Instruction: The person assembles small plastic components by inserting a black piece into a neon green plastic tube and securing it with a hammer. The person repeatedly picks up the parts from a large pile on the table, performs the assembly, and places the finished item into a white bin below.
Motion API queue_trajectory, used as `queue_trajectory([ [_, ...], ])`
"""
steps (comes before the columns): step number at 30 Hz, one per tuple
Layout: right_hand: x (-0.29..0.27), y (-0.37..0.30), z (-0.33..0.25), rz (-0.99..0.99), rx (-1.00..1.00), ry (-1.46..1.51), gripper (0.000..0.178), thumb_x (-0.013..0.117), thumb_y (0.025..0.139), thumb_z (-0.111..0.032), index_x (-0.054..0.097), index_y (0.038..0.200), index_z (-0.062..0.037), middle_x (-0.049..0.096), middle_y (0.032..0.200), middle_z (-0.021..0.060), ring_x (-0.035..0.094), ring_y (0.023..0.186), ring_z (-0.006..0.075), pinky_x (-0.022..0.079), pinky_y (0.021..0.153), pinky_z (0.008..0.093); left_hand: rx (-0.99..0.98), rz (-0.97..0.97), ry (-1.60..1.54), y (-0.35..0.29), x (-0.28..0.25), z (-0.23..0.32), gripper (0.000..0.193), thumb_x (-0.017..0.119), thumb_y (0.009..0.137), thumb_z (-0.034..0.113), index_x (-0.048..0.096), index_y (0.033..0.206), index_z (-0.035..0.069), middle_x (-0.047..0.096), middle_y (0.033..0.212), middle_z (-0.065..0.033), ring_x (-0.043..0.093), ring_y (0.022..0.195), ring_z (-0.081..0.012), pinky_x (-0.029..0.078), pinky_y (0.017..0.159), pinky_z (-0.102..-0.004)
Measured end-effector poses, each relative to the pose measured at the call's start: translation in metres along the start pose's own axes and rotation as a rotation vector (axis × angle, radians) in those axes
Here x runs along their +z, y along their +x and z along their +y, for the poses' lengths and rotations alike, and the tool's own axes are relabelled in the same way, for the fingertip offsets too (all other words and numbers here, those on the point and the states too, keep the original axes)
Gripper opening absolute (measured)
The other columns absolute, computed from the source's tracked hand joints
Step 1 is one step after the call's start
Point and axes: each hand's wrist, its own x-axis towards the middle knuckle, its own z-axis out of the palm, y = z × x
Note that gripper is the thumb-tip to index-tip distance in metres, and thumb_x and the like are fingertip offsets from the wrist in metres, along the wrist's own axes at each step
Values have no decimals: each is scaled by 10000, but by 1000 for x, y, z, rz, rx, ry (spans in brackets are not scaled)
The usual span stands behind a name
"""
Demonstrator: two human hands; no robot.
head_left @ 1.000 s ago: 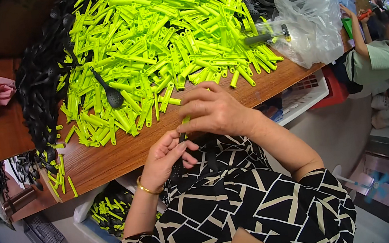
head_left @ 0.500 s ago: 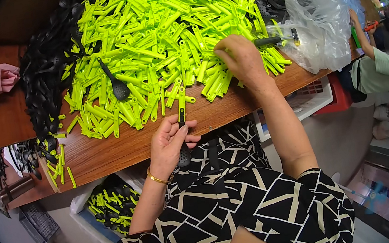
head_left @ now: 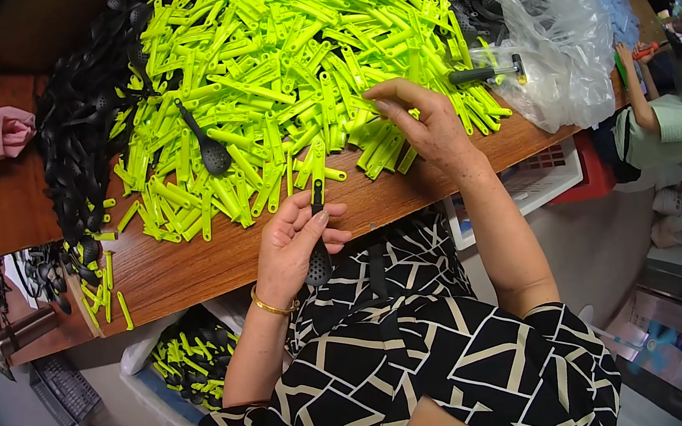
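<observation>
In my left hand [head_left: 291, 241] is a slotted spoon [head_left: 320, 266], its black perforated head pointing toward me. A lime green handle piece [head_left: 318, 164] sits at the spoon's far end, covering part of the black shaft. My fingers are closed round the shaft and hide part of it. Above the near right side of a big heap of lime green handles [head_left: 254, 78], my right hand [head_left: 435, 125] is open, fingers curved and apart, with nothing seen in it. A loose black slotted spoon [head_left: 214, 156] without a green handle rests on the heap's near left.
Black spoon heads [head_left: 78, 144] pile up at the left. A black-handled tool [head_left: 482, 73] lies right of my hand beside clear plastic [head_left: 552, 47]. Below the wooden table [head_left: 185, 272] stands a bin [head_left: 196, 353] of green-handled black utensils. Another person [head_left: 660, 119] works at far right.
My right hand has lifted back from the green handles, and its fingers have spread. My left hand keeps the slotted spoon in nearly the same place.
</observation>
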Motion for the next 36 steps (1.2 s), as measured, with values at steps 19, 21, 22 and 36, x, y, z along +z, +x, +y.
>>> queue_trajectory([
  [19,15,-17,-47,-208,-175,221,168,772,813,-14,753,974,-60,754,955,84,734,922,226,573,826,318,107,-6,105,-3,12,16,363,558,1060,89,485,1403,-2,698,1219,-144,745,923,-206,592,744,-267],
  [21,3,-9,-61,-281,-224,84,181,770,798,27,755,961,-50,755,971,76,730,936,218,575,820,315,108,2,162,-6,14,17,369,557,1059,85,485,1409,-6,698,1214,-132,743,923,-198,589,745,-261],
  [22,0,-7,-65,-316,-249,15,189,769,790,47,755,954,-46,755,979,72,729,942,214,576,816,313,109,0,184,-7,15,18,373,557,1059,84,485,1412,-9,699,1209,-126,742,924,-192,586,747,-258],
  [36,14,-19,-73,-427,-301,-137,291,749,803,-44,720,1091,-84,711,1057,100,706,971,302,582,797,389,103,49,427,-10,18,6,260,598,1037,67,587,1274,-40,740,1026,-96,731,882,-146,582,764,-250],
])
